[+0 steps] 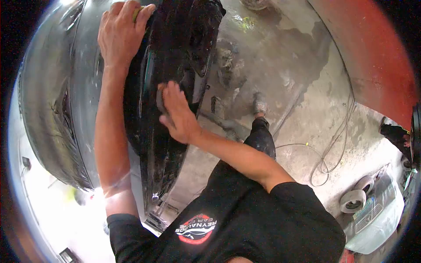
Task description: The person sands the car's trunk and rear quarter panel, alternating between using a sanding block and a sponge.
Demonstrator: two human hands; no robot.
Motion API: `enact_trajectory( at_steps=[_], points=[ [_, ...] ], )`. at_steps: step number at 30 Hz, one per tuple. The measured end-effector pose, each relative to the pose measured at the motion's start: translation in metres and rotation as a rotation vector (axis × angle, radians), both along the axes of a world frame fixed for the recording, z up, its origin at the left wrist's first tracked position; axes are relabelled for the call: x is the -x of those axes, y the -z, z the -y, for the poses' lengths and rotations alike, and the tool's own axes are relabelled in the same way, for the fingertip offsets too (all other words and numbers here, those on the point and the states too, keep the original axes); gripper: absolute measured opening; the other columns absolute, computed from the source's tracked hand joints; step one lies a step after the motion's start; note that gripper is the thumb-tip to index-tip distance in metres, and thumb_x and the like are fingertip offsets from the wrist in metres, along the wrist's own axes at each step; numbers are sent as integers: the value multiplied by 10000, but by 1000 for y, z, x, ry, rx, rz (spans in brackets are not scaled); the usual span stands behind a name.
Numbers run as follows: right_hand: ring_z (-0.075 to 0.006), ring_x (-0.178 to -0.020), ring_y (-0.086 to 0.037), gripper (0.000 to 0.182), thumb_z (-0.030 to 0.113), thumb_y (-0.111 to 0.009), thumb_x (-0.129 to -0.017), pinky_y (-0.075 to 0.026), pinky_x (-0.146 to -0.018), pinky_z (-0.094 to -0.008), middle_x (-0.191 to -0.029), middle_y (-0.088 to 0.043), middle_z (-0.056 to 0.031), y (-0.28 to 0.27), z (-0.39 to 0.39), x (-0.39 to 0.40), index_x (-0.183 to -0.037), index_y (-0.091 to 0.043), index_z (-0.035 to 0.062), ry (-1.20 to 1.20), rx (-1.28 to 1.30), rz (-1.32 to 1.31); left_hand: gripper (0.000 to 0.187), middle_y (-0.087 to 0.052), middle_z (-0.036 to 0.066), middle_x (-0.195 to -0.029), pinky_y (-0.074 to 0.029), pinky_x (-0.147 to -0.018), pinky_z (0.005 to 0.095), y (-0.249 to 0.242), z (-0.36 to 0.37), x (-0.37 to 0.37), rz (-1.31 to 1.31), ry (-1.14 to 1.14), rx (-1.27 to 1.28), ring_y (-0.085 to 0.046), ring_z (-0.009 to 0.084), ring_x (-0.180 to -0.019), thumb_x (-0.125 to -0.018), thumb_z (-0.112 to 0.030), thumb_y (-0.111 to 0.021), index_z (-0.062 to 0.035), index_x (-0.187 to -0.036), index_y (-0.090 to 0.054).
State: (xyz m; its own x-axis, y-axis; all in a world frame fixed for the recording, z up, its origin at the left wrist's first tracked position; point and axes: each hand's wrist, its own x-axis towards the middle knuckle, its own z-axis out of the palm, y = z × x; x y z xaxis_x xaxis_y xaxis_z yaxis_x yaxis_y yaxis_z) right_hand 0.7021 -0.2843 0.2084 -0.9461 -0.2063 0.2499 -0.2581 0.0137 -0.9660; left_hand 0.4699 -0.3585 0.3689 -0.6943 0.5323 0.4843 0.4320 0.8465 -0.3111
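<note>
My left hand (124, 37) reaches to the upper edge of a black car body panel (164, 48), fingers curled. Between its thumb and fingers shows a small yellow-green piece (137, 14), sponge-like, mostly covered by the hand. Lower on the same panel, my right hand (179, 114) lies with its palm down and thumb apart. Along the side of its fingers runs the edge of a dark, flat pad (161, 100), the rest of it hidden under the hand. The panel looks glossy, with light streaks along its length.
Wrinkled plastic sheeting (48, 101) covers the car at left. A thin hose or cable (324, 164) loops over the stained concrete floor (289, 61). A red surface (372, 52) stands upper right. At lower right are round grey parts (353, 200) and a light-coloured car front (377, 215).
</note>
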Motion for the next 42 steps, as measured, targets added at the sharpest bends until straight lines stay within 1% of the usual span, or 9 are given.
enact_trajectory(
  at_steps=[4,6,9,14,20,28,36,40,42],
  points=[
    [-437,-1545,-170,708,355,-458,-1053,-141,-1263,-512,-1656,-180,-292,-19,-18,126,-1577,-223,-59,280,71,156,270,-652,161,-970,-502,-825,487,-5,-16,-11,61,-31,-97,-631,377,-932,-929,-321,-687,-52,-933,-671],
    [-404,-1550,-177,675,340,-451,-1060,-165,-1263,-487,-1651,-214,-280,-52,-58,164,-1565,-256,-65,133,200,262,290,-637,197,-968,-493,-836,509,-4,-17,-19,85,-64,-140,-618,399,-941,-931,-304,-675,-15,-918,-655],
    [-424,-1547,-172,678,306,-480,-1051,-180,-1261,-480,-1656,-183,-290,-24,-11,108,-1570,-245,-62,316,165,208,322,-638,193,-984,-493,-843,509,-7,-19,-14,67,-48,-123,-620,391,-955,-930,-336,-681,-16,-934,-655],
    [-491,-1537,-134,723,228,-519,-1024,-154,-1251,-540,-1662,-114,-313,3,17,4,-1606,-169,-21,193,33,-13,333,-640,191,-988,-493,-848,508,-5,-22,-18,55,-75,-138,-619,387,-983,-926,-347,-683,-16,-944,-652],
    [-409,-1457,-379,578,379,-430,-1078,-303,-1213,-390,-1505,-435,-331,-6,-56,237,-1452,-487,-57,442,13,133,324,-633,194,-968,-496,-845,500,-6,-14,-13,87,-50,-122,-616,393,-976,-918,-343,-689,-22,-920,-648],
    [-441,-1563,-71,686,271,-454,-1064,-101,-1259,-527,-1689,-91,-254,-26,12,8,-1612,-159,-17,115,145,3,311,-625,183,-930,-504,-815,497,-6,-17,-11,44,-16,-128,-611,399,-928,-908,-326,-695,-20,-894,-642],
    [-404,-1502,-304,591,291,-481,-1054,-254,-1238,-446,-1621,-294,-259,-55,-42,171,-1529,-371,-42,237,390,176,298,-623,175,-931,-488,-820,497,-6,-19,-13,69,-18,-157,-613,387,-926,-908,-311,-701,-18,-893,-646],
    [-328,-1531,-287,642,194,-493,-1043,-232,-1232,-383,-1629,-298,-272,-57,24,15,-1578,-243,-58,324,363,67,295,-621,174,-928,-485,-815,494,-5,-22,-11,66,-29,-157,-611,386,-921,-905,-305,-706,-17,-888,-643],
    [-372,-1560,-118,691,194,-500,-1035,-137,-1258,-441,-1670,-134,-263,-52,22,-5,-1594,-179,-54,182,325,22,289,-620,173,-928,-483,-811,494,-5,-21,-13,65,-44,-151,-608,387,-917,-903,-298,-708,-17,-885,-642]
  ],
)
